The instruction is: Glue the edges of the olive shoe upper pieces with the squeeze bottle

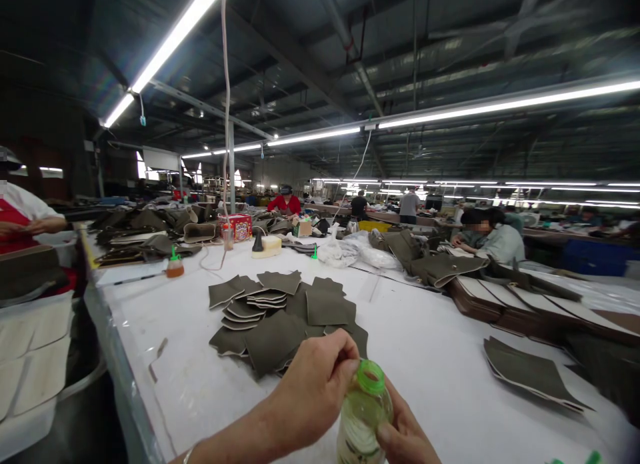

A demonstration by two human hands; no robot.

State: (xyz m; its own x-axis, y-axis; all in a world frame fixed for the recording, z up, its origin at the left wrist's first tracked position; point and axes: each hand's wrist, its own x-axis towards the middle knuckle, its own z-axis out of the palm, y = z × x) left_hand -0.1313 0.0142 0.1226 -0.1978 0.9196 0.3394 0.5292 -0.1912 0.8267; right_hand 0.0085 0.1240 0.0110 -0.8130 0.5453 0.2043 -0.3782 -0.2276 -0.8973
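My right hand point(406, 432) is wrapped round the body of a small clear plastic bottle point(361, 417) holding pale yellowish liquid, low in the middle of the view. My left hand point(313, 384) pinches the bottle's green cap point(371, 377) from the left, fingers closed on it. Just beyond my hands lies a spread pile of dark olive cut material pieces point(285, 314) on the white table point(430, 344).
More olive pieces point(530, 374) and stacked panels point(525, 301) lie at the right. A small orange-bottomed bottle point(175, 267), a red box point(239, 227) and clear bags point(350, 252) stand further back. A person in red point(20, 217) works at the left; others sit beyond.
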